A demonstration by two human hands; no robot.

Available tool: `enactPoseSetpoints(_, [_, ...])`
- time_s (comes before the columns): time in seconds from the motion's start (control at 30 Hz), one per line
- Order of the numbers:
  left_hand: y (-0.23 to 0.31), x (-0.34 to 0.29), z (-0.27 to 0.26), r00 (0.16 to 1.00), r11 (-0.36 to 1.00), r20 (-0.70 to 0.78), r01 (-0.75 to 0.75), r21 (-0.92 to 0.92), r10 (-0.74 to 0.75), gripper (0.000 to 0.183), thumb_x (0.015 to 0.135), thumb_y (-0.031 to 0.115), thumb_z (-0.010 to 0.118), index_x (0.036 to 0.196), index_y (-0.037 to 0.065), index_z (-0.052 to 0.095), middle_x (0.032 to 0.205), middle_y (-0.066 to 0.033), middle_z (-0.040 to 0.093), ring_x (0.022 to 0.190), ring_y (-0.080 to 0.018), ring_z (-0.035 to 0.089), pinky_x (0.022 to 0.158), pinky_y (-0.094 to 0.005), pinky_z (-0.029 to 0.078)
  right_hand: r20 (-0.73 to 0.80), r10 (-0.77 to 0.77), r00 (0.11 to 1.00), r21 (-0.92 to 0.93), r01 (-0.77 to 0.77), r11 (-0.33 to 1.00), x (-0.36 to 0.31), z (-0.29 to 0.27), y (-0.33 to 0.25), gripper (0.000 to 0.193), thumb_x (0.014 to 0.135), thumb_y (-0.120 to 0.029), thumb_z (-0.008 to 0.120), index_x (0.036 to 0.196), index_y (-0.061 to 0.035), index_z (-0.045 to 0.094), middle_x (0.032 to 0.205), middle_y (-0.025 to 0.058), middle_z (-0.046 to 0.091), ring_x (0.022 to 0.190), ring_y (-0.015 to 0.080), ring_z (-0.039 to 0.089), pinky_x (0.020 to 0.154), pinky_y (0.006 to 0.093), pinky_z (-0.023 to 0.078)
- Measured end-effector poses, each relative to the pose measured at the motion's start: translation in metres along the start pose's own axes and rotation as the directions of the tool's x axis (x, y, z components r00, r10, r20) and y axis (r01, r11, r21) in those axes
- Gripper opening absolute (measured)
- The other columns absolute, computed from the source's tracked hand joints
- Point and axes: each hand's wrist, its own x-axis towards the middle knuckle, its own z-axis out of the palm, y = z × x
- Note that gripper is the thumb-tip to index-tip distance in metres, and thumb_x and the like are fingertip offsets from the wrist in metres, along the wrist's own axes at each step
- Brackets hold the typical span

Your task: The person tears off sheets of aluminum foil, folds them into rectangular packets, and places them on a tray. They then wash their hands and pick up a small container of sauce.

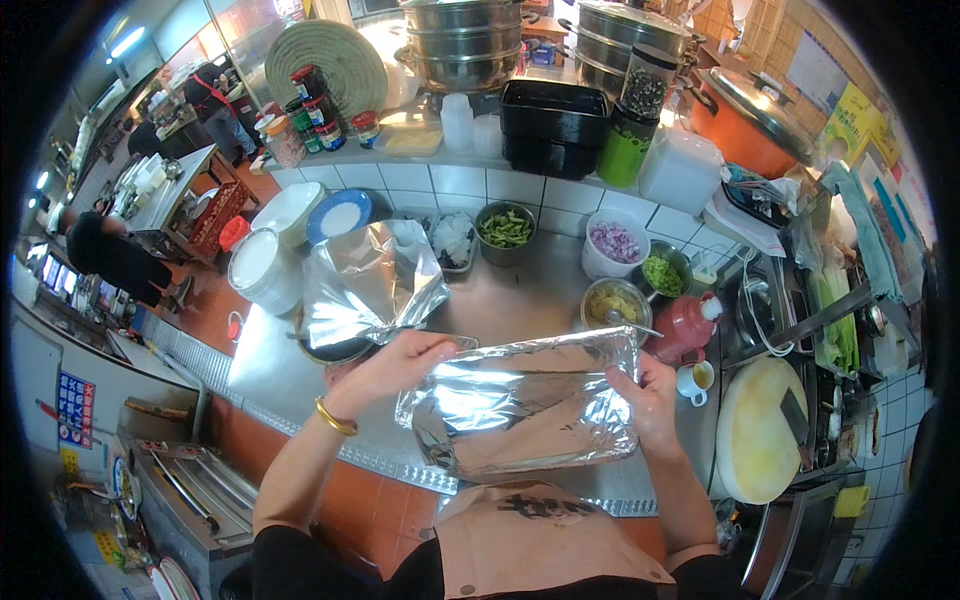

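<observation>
Left fingers: pinching the foil-lined tray, far-left corner
Right fingers: clamping its right rim
Foil lining: looks spread; edge-tucking seems left

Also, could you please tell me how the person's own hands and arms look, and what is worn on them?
The left hand and right hand are both without gloves. A smooth, gold-coloured bangle circles the left wrist; no jewellery shows on the right. Black sleeves leave both forearms uncovered.
</observation>
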Motion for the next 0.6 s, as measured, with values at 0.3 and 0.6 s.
enactPoseSetpoints(0.3, [0.004, -0.016, -0.017, 0.988, 0.993, -0.152, -0.046, -0.108, 0.029, 0.017, 0.103, 0.01, 0.065, 0.117, 0.001, 0.068, 0.091, 0.0022, 0.067, 0.086, -0.0059, 0.059, 0.081, -0.024, 0.049, -0.072, 0.0, 0.997, -0.003, 0.0, 1.0, -0.001, -0.004, -0.003, 0.022, 0.092, -0.012, 0.072, 0.109, 0.0024, 0.073, 0.086, -0.0035, 0.065, 0.076, 0.0047, 0.052, 0.066, 0.023, 0.041])
enactPoseSetpoints(0.6, [-0.022, -0.001, -0.003, 0.94, 0.909, -0.19, 0.201, -0.365, -0.284, 0.012, 0.104, 0.013, 0.061, 0.11, 0.006, 0.068, 0.085, 0.0031, 0.063, 0.075, -0.0048, 0.055, 0.063, -0.0215, 0.046, -0.041, -0.002, 0.999, 0.045, 0.004, 0.999, -0.004, 0.0, -0.002, 0.023, 0.094, -0.005, 0.071, 0.116, 0.0034, 0.072, 0.097, 0.0022, 0.073, 0.082, 0.0069, 0.062, 0.075, 0.0231, 0.048])
